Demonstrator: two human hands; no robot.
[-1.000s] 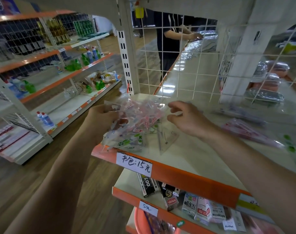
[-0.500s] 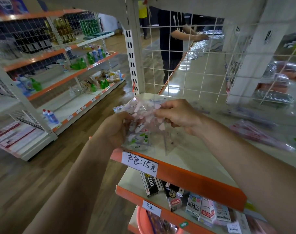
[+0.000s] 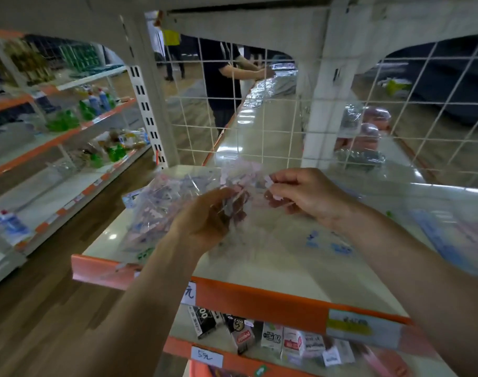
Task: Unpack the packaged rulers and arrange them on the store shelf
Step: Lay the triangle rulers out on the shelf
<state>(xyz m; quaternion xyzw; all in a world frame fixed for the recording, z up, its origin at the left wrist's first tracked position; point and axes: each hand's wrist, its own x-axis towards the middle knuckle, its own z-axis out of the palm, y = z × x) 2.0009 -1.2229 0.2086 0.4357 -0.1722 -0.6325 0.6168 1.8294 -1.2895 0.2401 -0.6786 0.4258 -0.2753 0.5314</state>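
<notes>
**Over the shelf (image 3: pixel 259 270), one pack of rulers (image 3: pixel 172 202) held**

Above the left end of the orange-edged shelf, one clear pack of rulers is held by two hands. Its contents are too blurred to be counted. It is gripped by the curled left hand (image 3: pixel 205 221) and pinched at its top edge by the right hand (image 3: pixel 306 197).

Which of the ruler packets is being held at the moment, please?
The pink-printed packet over the left end of the shelf, pinched between left hand and right hand; the other packet lies flat, untouched, at the shelf's right.
</notes>
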